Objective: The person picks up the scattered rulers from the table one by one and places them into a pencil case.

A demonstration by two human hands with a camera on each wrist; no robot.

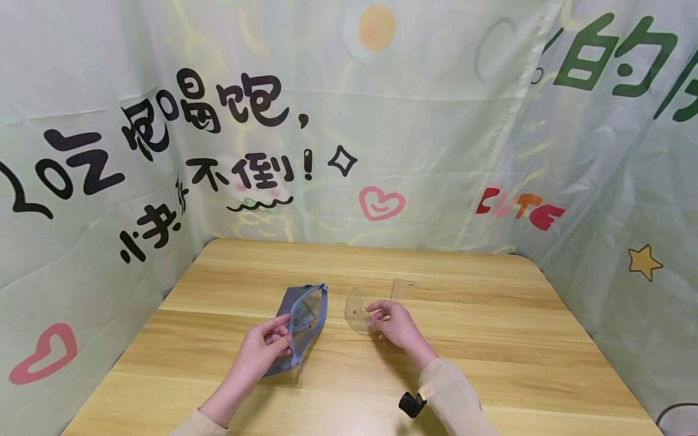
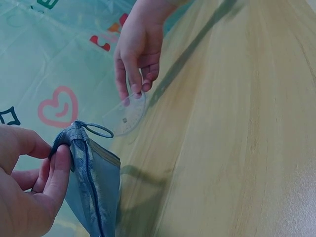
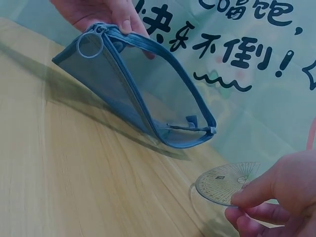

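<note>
A blue zip pouch (image 1: 290, 298) with see-through sides is held up off the table, its mouth unzipped and gaping to the right. My left hand (image 1: 265, 346) pinches the pouch's near rim between thumb and fingers. A ring-shaped zip pull (image 3: 90, 45) hangs at one end. Inside the pouch lies a clear piece (image 1: 303, 316) with printed marks; its exact kind is hard to make out. To the right of the opening, my right hand (image 1: 394, 323) pinches a clear half-round protractor (image 3: 223, 183) by its edge, apart from the pouch.
Behind my right hand, a clear set square or ruler (image 1: 396, 287) lies on the wooden table (image 1: 523, 339), partly hidden. A small black device (image 1: 411, 404) sits at my right cuff. Printed cloth curtains (image 1: 436, 145) surround the table's back and sides.
</note>
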